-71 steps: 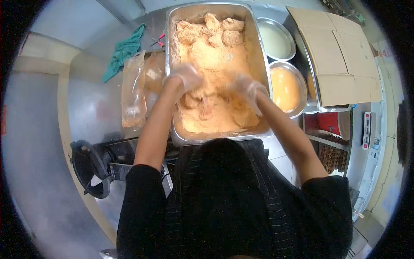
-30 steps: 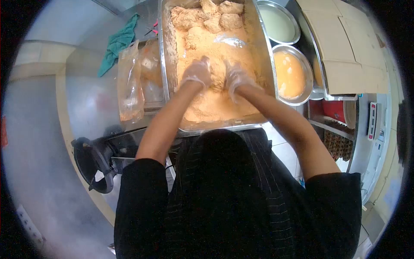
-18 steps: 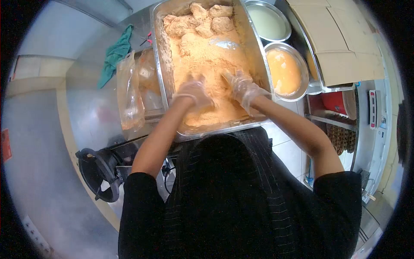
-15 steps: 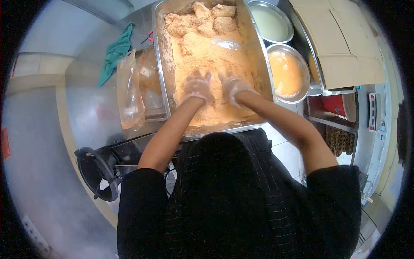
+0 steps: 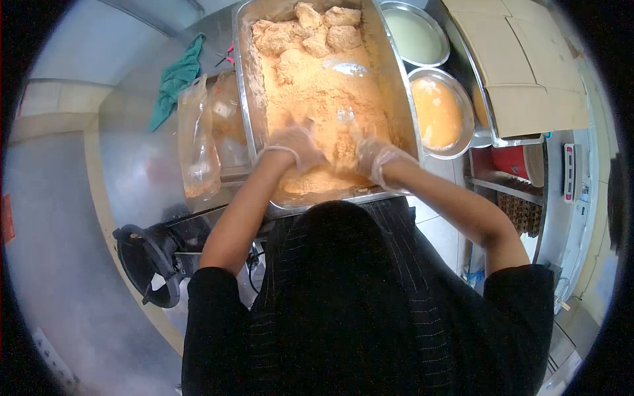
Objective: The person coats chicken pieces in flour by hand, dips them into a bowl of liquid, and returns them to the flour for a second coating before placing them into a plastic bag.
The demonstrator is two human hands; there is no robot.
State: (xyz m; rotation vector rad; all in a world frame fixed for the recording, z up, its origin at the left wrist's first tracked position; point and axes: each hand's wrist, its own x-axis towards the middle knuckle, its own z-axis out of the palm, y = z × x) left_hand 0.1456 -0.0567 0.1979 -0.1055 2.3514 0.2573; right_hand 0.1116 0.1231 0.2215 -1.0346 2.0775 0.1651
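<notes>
A deep metal tray (image 5: 244, 92) holds orange-tinted breading flour (image 5: 323, 86). At its near end, both my hands, in clear plastic gloves, work in the flour. My left hand (image 5: 296, 146) is on the left side, its fingers smeared by motion. My right hand (image 5: 378, 157) faces it near the right wall, its fingertips blurred too. Between them lies a rough flour-covered lump (image 5: 342, 150), partly hidden by the blur. Several coated pieces, looking like breaded chicken (image 5: 277, 38), are heaped at the tray's far end.
Right of the tray stand a bowl of orange batter (image 5: 437, 113) and a bowl of pale liquid (image 5: 415, 36). Flattened cardboard (image 5: 522, 66) lies beyond them. On the left are a plastic bag (image 5: 198, 142), a green cloth (image 5: 178, 79) and a dark round appliance (image 5: 148, 264).
My hands have moved apart and slightly toward me, the left going left and the right going right. The flour between them is churned up, and a rough lump shows there.
</notes>
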